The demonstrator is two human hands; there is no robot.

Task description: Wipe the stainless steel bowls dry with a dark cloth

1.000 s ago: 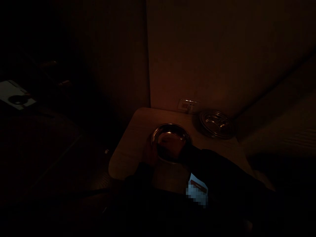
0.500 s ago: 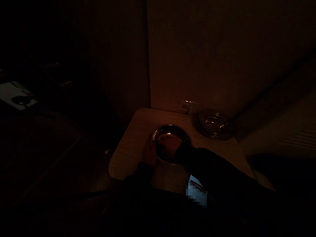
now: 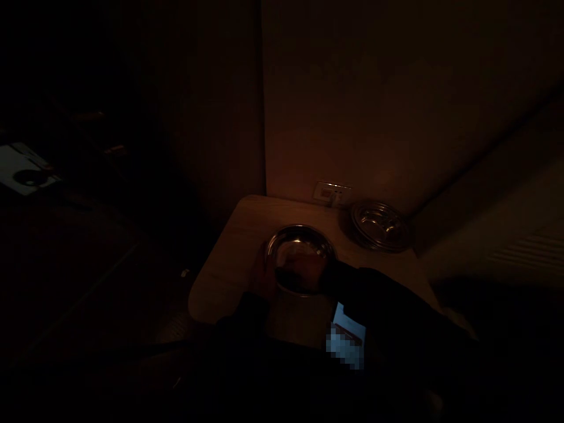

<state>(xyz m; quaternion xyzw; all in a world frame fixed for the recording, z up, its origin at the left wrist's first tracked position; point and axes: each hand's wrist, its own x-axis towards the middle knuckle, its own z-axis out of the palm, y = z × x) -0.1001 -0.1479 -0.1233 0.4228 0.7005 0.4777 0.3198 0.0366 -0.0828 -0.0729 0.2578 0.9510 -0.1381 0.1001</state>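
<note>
The scene is very dark. A round steel bowl [image 3: 299,247] stands on a small light wooden table [image 3: 229,264]. My left hand [image 3: 263,276] is wrapped against the bowl's left outer wall, gripping it. Inside the bowl lies my right hand [image 3: 306,270], pressed to the bottom; its dark sleeve runs off to the lower right. I cannot make out whether the right hand's fingers hold anything.
A second steel dish [image 3: 379,225] sits at the table's back right, near a wall socket plate [image 3: 331,192]. Wall panels rise behind the table. At the far left a pale flat object [image 3: 24,176] lies in the dark.
My right hand has shifted a little inside the bowl. The view has drifted slightly, so everything sits a bit further left and lower. The left hand stays on the bowl's side.
</note>
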